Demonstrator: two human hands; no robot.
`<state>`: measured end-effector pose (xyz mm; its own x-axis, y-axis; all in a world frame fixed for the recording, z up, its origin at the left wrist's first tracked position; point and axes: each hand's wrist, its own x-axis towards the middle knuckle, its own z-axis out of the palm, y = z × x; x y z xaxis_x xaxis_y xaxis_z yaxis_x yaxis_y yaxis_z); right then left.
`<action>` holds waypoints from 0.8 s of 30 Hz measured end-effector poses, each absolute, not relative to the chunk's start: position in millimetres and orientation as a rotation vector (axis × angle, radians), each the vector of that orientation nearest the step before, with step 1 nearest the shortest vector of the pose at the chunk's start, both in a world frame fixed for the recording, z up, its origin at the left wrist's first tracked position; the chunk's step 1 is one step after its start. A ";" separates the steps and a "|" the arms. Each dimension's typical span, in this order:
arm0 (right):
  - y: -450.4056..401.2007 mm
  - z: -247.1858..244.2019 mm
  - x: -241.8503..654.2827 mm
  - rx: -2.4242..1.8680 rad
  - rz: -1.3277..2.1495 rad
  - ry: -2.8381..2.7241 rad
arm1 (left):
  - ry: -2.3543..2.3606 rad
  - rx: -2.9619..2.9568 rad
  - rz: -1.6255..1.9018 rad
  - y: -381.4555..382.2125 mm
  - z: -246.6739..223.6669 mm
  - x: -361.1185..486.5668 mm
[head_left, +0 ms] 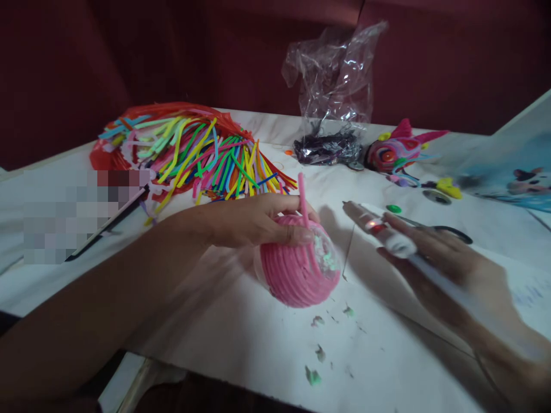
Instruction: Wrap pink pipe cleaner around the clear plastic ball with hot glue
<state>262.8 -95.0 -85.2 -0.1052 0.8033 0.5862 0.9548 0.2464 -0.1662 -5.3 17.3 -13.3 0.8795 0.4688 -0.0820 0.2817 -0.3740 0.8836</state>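
Note:
My left hand [247, 221] grips the top of a round ball wrapped in rows of pink pipe cleaner [286, 269], with the thumb pressed near its upper edge. One loose pipe cleaner end [302, 198] sticks up past my fingers. On the ball's right side a clear patch [325, 252] with pale green bits shows between the rows. My right hand [451, 269], partly blurred, is closed around a white hot glue gun [400, 245] with a small red light lit. Its nozzle points up and left, apart from the ball.
Colourful pipe cleaners [215, 158] spill from a red bag [172, 109] at the back left. Behind stands a clear plastic bag [336, 92] with dark contents. A pink pipe cleaner figure [394, 152], scissors [451, 232] and a tape roll [437, 197] lie right. Glue scraps [313, 376] dot the front.

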 end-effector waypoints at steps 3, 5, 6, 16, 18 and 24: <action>-91.8 -89.7 252.0 -1.583 -0.501 -2.166 | 0.536 1.946 0.228 16.7 -12.5 -4.8; -89.9 -90.9 249.7 -1.554 -0.521 -2.262 | 0.516 1.933 0.225 15.9 -11.7 -5.2; -89.6 -90.0 249.4 -1.532 -0.506 -2.304 | 0.506 1.929 0.221 15.2 -11.4 -5.6; -129.2 -39.6 192.3 -1.106 -0.222 -2.212 | 0.584 2.009 0.217 2.8 -9.0 -8.6; -130.0 -38.8 179.1 -1.041 -0.167 -2.231 | 0.600 2.047 0.224 0.8 -7.4 -7.7; -123.4 -47.1 163.4 -1.081 -0.239 -2.280 | 0.601 2.082 0.321 0.1 -7.9 -9.2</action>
<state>163.4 -123.4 -47.1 -0.4899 0.6448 0.5867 0.7526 0.6525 -0.0887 -9.2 0.1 -7.9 0.8469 0.5317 -0.0028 0.2930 -0.4623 0.8369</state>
